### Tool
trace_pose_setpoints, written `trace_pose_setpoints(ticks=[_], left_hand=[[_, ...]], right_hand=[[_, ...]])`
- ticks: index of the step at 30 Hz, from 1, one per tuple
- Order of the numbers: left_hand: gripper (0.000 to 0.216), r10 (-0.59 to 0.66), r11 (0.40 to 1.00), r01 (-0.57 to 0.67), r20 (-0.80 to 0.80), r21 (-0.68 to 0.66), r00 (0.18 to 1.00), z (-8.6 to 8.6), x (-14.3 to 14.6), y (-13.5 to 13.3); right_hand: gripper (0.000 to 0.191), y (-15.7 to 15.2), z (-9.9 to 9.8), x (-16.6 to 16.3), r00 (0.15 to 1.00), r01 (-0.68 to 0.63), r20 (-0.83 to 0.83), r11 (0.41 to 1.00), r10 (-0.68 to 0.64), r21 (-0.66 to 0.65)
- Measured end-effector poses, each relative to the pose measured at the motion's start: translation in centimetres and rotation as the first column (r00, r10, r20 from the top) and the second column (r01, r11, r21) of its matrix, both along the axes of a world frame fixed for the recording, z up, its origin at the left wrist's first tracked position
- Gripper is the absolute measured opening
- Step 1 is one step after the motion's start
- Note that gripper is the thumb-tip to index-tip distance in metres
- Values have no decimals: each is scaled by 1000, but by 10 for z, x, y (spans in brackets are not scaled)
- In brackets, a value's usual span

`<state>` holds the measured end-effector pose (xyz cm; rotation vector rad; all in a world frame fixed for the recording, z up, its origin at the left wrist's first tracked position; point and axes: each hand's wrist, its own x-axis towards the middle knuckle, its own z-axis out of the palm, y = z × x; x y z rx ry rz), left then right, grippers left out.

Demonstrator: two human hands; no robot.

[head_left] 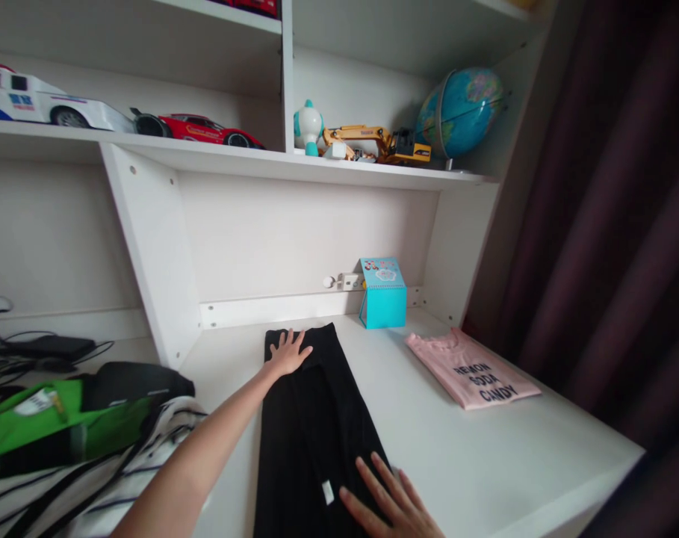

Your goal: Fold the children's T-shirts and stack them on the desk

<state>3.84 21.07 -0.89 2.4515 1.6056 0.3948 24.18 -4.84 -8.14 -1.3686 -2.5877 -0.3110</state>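
A long black garment (311, 418), perhaps a pair of trousers folded lengthwise, lies flat on the white desk and runs off the bottom of the view. My left hand (287, 353) rests on its far end with the fingers spread. Lower down, my right hand (392, 501) lies open over its right edge, fingers apart, partly cut off by the frame. Between the hands a small white tag (328, 492) shows on the black cloth. Neither hand grips anything.
A folded pink T-shirt (473, 370) lies on the right of the desk. At the back stands a blue desk calendar (385, 306) beside a wall socket (350, 282). Green, black and striped clothes (64, 426) are heaped at left. Above, a shelf (328, 169) holds toys and a globe (467, 108).
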Motion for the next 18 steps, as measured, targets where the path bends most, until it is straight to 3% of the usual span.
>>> trace_pose_setpoints(ticks=[3, 6, 12, 15, 18], left_hand=[[65, -99, 995, 98, -14, -20, 995, 15, 3, -50], [70, -219, 972, 212, -66, -101, 974, 26, -7, -118], [88, -432, 873, 384, -113, -299, 895, 19, -36, -251], [98, -427, 889, 394, -107, -234, 898, 4, -45, -283], [85, -394, 913, 367, -153, -178, 906, -16, -53, -294]], right_hand=[[62, -4, 10, -2, 1000, -2, -22, 997, 0, -72], [75, -15, 22, -3, 994, -13, -110, 979, -10, -203], [74, -31, 31, -4, 958, -2, -271, 943, -93, -332], [71, -36, 37, -2, 953, 1, -283, 934, -109, -358], [75, -47, 42, 2, 951, 15, -283, 930, -127, -367]])
